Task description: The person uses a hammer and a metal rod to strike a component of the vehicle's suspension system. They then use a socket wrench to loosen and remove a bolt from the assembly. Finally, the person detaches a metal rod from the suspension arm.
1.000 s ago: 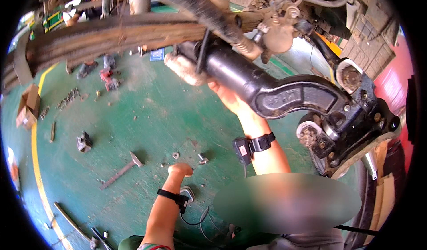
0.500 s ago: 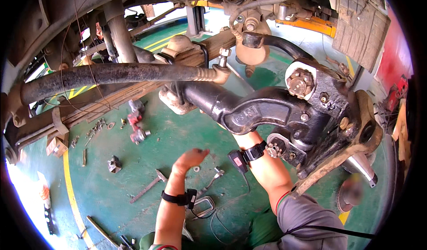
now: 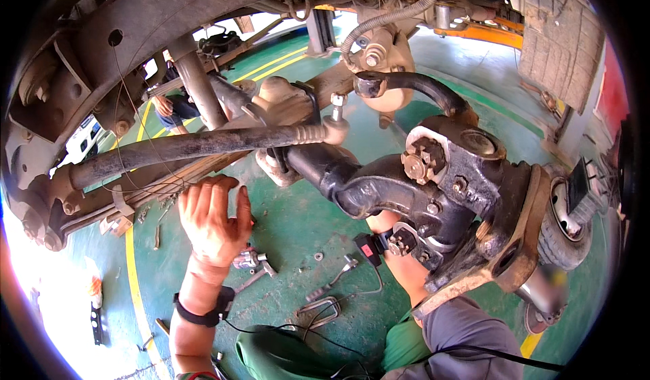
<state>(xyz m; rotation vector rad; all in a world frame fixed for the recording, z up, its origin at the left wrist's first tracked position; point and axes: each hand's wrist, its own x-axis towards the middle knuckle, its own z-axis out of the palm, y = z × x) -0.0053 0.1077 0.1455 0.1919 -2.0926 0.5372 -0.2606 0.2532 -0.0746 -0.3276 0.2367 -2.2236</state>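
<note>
Although the black axle beam [image 3: 386, 180] lies beneath the leaf spring [image 3: 336, 84], beside a black U-bolt [image 3: 315, 106], whether it is fastened there cannot be told. Above the axle beam, the linkage rod [image 3: 203, 142] ends in a free ball joint, apart from the curved steering arm [image 3: 426, 89]; that connection looks unmade. Left of the axle beam, the left hand [image 3: 213, 217] has fingers loosely extended, nothing visible in them; the right hand, hidden behind the axle beam, cannot be judged.

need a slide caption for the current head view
Left hand near a brown leaf spring, right hand hidden behind the black axle, a hammer on the green floor.
</note>
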